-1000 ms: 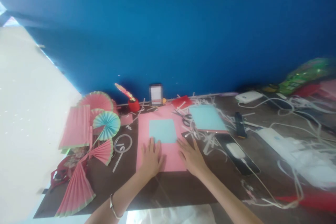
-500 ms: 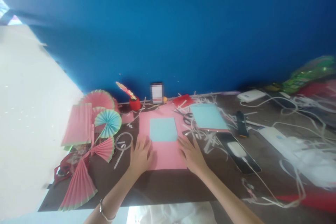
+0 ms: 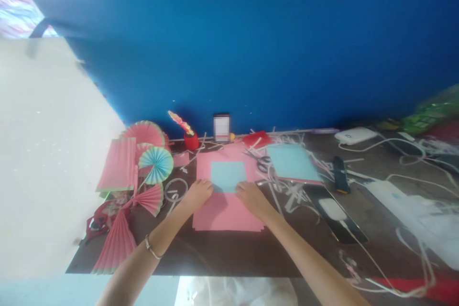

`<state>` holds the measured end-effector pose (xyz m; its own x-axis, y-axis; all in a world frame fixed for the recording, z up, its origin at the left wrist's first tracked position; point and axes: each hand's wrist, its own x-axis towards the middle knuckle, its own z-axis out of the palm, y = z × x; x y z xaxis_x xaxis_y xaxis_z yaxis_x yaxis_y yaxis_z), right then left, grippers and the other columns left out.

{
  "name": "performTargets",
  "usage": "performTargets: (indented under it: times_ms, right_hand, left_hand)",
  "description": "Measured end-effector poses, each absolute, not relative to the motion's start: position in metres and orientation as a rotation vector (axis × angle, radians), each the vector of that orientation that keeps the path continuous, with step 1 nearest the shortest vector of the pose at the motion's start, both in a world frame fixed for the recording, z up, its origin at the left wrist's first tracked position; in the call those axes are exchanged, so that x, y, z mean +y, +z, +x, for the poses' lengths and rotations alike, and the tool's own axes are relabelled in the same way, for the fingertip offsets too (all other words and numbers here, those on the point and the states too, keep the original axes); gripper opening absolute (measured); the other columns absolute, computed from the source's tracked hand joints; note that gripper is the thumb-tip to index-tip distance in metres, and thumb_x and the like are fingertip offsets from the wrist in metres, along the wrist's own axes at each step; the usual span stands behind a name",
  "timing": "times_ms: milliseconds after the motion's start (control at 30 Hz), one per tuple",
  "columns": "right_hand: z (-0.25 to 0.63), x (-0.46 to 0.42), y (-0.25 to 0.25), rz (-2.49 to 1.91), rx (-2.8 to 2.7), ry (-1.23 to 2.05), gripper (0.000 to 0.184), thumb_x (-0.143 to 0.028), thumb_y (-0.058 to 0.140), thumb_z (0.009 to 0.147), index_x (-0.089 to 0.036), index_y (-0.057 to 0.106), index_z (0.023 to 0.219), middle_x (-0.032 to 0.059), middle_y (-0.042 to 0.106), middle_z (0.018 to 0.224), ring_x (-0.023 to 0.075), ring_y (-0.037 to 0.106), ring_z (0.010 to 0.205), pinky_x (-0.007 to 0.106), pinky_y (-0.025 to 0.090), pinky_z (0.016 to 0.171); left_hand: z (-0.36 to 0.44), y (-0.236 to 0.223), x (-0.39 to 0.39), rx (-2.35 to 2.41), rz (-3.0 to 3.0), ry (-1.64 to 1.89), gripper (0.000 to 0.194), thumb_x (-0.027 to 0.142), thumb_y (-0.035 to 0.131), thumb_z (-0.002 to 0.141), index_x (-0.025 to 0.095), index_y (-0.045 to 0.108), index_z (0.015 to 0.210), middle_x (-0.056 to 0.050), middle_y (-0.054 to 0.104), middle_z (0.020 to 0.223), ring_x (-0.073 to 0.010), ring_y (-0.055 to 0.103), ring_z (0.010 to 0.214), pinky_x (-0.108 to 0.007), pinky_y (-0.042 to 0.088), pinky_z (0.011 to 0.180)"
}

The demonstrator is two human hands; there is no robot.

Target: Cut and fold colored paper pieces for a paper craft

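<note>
A dark table point(image 3: 222, 253) runs along a blue wall point(image 3: 251, 48). At the frame's centre, the left hand point(image 3: 198, 194) and right hand point(image 3: 252, 198) rest curled on a pink sheet point(image 3: 225, 213), fingertips touching the near edge of the pale blue square point(image 3: 228, 176) lying flat upon it.

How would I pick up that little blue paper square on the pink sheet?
Probably by its near corners, coming from the person's side. The blue paper square lies flat on the pink sheet, so lift an edge first. The left hand and right hand already rest at its near edge, where nothing crowds it.
</note>
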<state>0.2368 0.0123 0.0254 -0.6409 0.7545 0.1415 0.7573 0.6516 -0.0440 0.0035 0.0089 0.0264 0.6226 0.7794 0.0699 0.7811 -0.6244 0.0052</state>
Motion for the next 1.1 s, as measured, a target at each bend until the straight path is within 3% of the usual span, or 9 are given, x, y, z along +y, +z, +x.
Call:
performTargets:
  times_ms: [167, 467, 700, 867, 1100]
  right_hand:
    - [0.238, 0.018, 0.019, -1.153, -2.792, -0.081, 0.023, -0.003, 0.038, 0.083, -0.015, 0.057, 0.075, 0.0074, 0.055, 0.084, 0.0177, 0.049, 0.077, 0.029, 0.038, 0.070]
    - [0.241, 0.020, 0.015, -1.112, -2.783, -0.147, 0.022, -0.004, 0.037, 0.084, -0.015, 0.056, 0.079, 0.0075, 0.054, 0.083, 0.0184, 0.047, 0.074, 0.031, 0.037, 0.067]
    - [0.242, 0.029, 0.009, -1.210, -2.698, -0.051, 0.022, -0.017, 0.038, 0.088, -0.015, 0.057, 0.078, 0.0078, 0.054, 0.085, 0.0196, 0.049, 0.083, 0.032, 0.039, 0.073]
    - [0.244, 0.040, 0.005, -1.302, -2.560, 0.110, 0.019, -0.022, 0.041, 0.088, -0.014, 0.058, 0.082, 0.0092, 0.054, 0.094, 0.0190, 0.051, 0.089, 0.033, 0.041, 0.079]
    - [0.246, 0.048, 0.002, -1.233, -2.518, 0.209, 0.021, -0.022, 0.042, 0.088, -0.014, 0.061, 0.082, 0.0092, 0.053, 0.098, 0.0186, 0.051, 0.092, 0.034, 0.041, 0.086]
  left_hand:
    - [0.005, 0.029, 0.014, -1.308, -2.833, -0.068, 0.020, 0.008, 0.043, 0.081, 0.017, 0.057, 0.091, -0.009, 0.060, 0.094, -0.0201, 0.054, 0.093, -0.032, 0.038, 0.079]
    - [0.006, 0.024, 0.022, -1.294, -2.884, -0.099, 0.014, 0.011, 0.043, 0.083, 0.015, 0.056, 0.086, -0.008, 0.058, 0.090, -0.0193, 0.054, 0.087, -0.031, 0.042, 0.076]
    - [-0.002, 0.017, 0.031, -1.687, -2.967, -0.548, 0.016, 0.020, 0.045, 0.083, 0.016, 0.058, 0.093, -0.007, 0.054, 0.103, -0.0174, 0.052, 0.096, -0.032, 0.044, 0.084]
    - [-0.003, 0.007, 0.039, -1.742, -2.955, -0.787, 0.011, 0.020, 0.053, 0.079, 0.014, 0.062, 0.078, -0.009, 0.054, 0.101, -0.0188, 0.051, 0.096, -0.034, 0.043, 0.088]
    - [-0.005, 0.003, 0.048, -1.853, -2.816, -0.806, 0.015, 0.022, 0.060, 0.072, 0.014, 0.060, 0.059, -0.009, 0.055, 0.098, -0.0190, 0.053, 0.090, -0.036, 0.045, 0.084]
